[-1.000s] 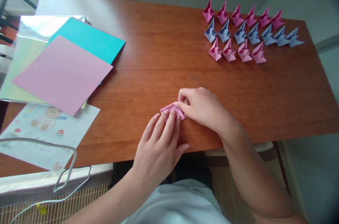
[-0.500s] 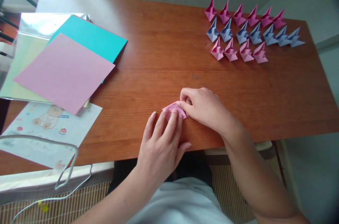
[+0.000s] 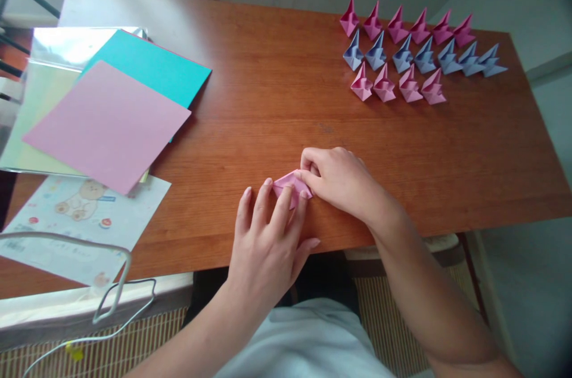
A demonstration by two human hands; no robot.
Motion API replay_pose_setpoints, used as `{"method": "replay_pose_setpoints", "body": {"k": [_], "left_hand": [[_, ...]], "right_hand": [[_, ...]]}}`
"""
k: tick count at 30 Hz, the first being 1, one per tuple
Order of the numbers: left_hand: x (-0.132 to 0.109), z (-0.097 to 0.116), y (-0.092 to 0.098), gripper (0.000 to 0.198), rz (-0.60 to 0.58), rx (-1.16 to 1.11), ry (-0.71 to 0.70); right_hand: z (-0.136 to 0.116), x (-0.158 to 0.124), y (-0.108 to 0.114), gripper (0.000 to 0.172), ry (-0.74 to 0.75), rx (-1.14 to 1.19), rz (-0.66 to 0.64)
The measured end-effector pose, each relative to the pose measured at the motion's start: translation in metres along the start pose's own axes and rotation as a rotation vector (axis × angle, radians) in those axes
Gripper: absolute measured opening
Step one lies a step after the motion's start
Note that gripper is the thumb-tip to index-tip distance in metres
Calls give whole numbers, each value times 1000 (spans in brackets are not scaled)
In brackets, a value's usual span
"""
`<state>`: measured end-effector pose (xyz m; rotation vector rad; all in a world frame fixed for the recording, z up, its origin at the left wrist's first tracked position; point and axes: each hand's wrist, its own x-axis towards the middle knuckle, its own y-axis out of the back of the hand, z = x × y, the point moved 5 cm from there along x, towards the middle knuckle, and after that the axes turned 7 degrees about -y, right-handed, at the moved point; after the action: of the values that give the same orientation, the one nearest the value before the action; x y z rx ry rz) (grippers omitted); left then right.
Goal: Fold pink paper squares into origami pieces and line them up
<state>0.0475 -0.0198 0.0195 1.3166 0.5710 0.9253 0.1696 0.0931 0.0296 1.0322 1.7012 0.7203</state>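
A small folded piece of pink paper lies on the wooden table near its front edge. My left hand rests with its fingers spread, and some fingertips press down on the paper. With thumb and curled fingers, my right hand pinches the paper's upper right side. The fingertips cover part of the folds. At the back right stand rows of folded paper pieces with pointed tips: dark pink ones, blue ones and lighter pink ones.
On the left, a pink sheet overlaps a turquoise sheet and a clear plastic packet. Below them lies a white sheet with a bear print. A bent grey metal bar and a white cable are at the lower left.
My left fingers have spread and shifted slightly left, uncovering more of the folded pink paper. The right hand keeps its pinch. The whole view has shifted a little.
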Motion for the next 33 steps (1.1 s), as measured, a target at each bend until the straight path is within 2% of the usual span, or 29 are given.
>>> {"method": "replay_pose_setpoints", "body": {"k": [6,14,33], "left_hand": [[-2,-2,-1,62,17,15,1],[-8,-9,-3,72,106,34,29],[-1,-2,-10,62,80,83,-58]], "right_hand": [[0,0,0,14,-1,-8,9],[-2,-1,0,13,-7,8,4],[-1,-1,-2,16,13,-36,17]]}}
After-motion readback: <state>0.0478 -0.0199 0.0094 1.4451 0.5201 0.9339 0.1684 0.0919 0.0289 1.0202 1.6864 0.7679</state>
